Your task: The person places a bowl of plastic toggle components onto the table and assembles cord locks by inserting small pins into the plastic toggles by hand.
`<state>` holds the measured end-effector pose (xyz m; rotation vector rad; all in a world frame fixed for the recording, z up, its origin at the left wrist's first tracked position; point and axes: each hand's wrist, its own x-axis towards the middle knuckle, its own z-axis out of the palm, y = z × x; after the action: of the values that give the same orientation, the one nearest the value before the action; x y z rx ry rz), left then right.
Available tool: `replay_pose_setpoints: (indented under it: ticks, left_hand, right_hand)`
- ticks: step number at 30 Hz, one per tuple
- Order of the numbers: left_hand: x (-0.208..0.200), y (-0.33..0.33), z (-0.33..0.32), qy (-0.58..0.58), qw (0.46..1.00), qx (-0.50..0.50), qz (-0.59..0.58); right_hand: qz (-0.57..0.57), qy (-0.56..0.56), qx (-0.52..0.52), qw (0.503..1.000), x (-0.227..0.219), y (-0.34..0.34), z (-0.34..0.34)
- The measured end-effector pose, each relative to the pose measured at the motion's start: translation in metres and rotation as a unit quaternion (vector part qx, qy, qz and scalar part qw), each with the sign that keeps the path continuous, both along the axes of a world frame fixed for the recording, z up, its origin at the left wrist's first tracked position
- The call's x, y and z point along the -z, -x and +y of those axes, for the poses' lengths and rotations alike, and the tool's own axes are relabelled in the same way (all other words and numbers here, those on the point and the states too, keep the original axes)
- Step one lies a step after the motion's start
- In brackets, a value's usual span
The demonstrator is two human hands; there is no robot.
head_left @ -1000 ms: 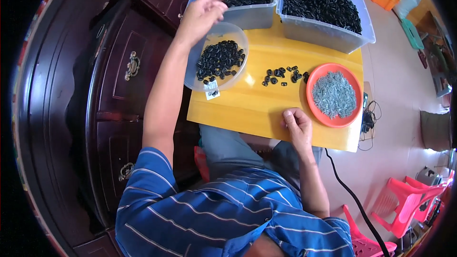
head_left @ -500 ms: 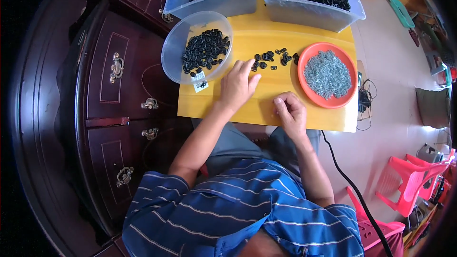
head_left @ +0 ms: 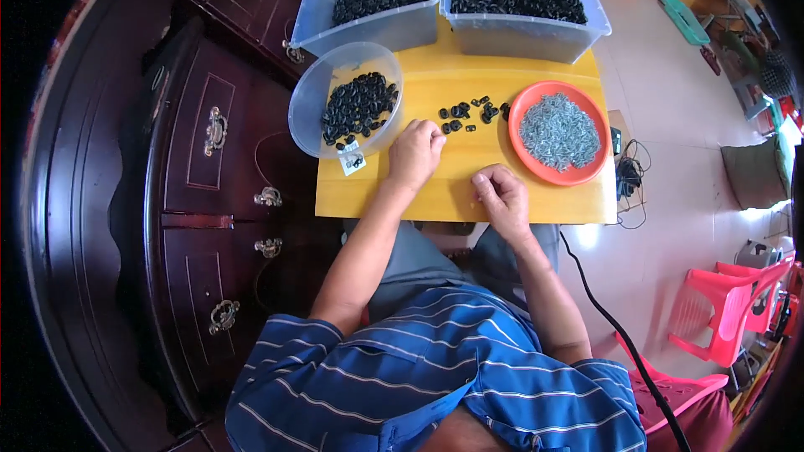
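Observation:
My left hand (head_left: 416, 155) is on the yellow table (head_left: 377, 199), its fingers curled and pressed together beside a loose cluster of small black oval pieces (head_left: 456, 110). Whatever may be between those fingertips is hidden. To its left stands a round clear tub (head_left: 303, 109) with many of the same black pieces inside. My right hand (head_left: 505, 202) rests near the table's front edge, thumb against the bent index finger; I cannot make out what it pinches. Beyond it, a round orange-red plate (head_left: 521, 153) carries a heap of small silvery metal pieces (head_left: 559, 130).
Two large translucent bins (head_left: 368, 31) full of black pieces stand along the far edge. A dark wooden cabinet (head_left: 209, 218) borders the left side. A black cable (head_left: 603, 310) runs across the right, near pink plastic chairs (head_left: 720, 310). A small white label (head_left: 352, 159) lies by the tub.
My left hand's fingers, outstretched toward the black pieces before, are now drawn back and curled closed. My right hand stays pinched in nearly the same place. The whole view has shifted slightly.

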<state>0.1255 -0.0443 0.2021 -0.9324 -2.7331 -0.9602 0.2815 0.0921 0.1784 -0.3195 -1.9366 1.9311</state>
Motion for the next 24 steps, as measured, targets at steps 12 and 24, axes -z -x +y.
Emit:
replay_pose_setpoints:
  ticks: [12, 24]
  left_hand:
    - [-0.004, -0.029, -0.009, 0.073, 0.997, 0.011, 0.021]
    - [0.012, -0.065, -0.018, -0.349, 0.898, 0.093, -0.251]
  right_hand:
    - [-0.001, -0.02, 0.013, 1.0, 0.008, 0.001, -0.006]
    - [-0.011, -0.009, 0.016, 1.0, 0.004, 0.004, -0.006]
